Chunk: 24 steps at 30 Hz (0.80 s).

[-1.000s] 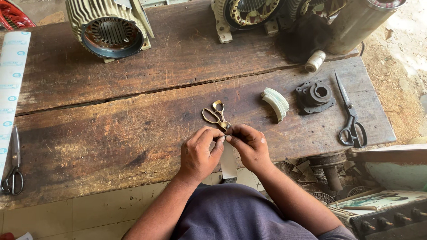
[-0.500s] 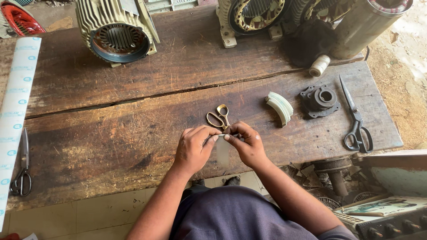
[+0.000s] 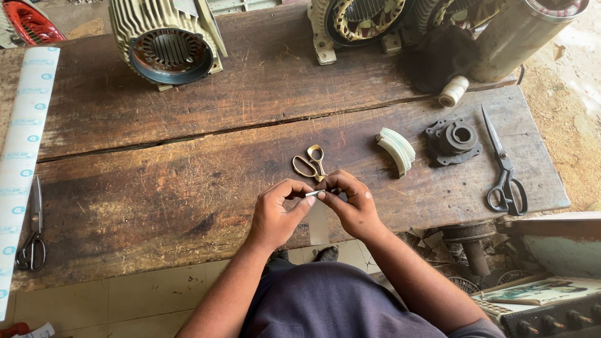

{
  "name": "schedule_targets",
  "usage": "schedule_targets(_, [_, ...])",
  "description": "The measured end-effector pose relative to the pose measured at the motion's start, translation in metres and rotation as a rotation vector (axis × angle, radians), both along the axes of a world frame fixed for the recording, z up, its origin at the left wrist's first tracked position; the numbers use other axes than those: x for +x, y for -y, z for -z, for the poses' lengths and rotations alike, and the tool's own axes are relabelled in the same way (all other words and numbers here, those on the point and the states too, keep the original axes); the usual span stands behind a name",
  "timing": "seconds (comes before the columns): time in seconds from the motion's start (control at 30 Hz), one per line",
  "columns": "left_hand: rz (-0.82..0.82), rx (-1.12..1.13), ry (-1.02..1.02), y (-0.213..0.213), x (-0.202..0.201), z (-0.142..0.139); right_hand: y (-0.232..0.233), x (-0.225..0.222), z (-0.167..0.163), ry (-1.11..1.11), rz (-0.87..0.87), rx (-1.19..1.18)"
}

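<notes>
Both hands meet over the bench's (image 3: 188,206) near edge. Left hand (image 3: 278,209) and right hand (image 3: 354,203) each pinch one end of one thin pale strip (image 3: 315,193), fingers curled shut on it. Scissors: three, namely brass pair (image 3: 308,164) just beyond the hands, black pair (image 3: 504,172) at right, dark pair (image 3: 32,235) at left. Motor housings: two, (image 3: 166,40) and (image 3: 363,22). One stack of curved white pieces (image 3: 396,150).

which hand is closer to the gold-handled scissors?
Right, narrowly. The right hand sits just below the gold-handled scissors; the left hand is lower and further left.
</notes>
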State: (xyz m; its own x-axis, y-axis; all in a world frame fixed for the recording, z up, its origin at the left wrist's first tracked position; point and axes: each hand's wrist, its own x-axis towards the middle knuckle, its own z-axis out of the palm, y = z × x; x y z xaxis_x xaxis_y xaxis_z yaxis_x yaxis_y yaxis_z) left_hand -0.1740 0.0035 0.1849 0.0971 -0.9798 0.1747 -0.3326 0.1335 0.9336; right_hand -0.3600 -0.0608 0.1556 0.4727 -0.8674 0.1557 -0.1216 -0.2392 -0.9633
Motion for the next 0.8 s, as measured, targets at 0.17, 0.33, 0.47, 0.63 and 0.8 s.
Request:
schedule_targets(0.17, [-0.019, 0.032, 0.073, -0.003, -0.003, -0.003, -0.003, -0.003, 0.008, -0.019, -0.065, 0.032])
schedule_targets(0.33, [-0.012, -0.068, 0.312, -0.007, -0.006, -0.001, -0.011, 0.007, 0.036, 0.23, -0.119, 0.356])
schedule_targets(0.47, [-0.023, -0.173, 0.446, -0.014, -0.004, 0.014, -0.019, 0.015, 0.056, 0.076, -0.065, 0.206])
schedule_targets(0.63, [0.006, -0.07, 0.688, -0.008, 0.024, 0.036, -0.005, 0.012, 0.064, -0.126, -0.174, -0.05])
schedule_targets(0.8, [-0.054, -0.562, 1.118, 0.025, 0.08, 0.053, 0.025, -0.001, 0.071, -0.671, 0.11, -0.417])
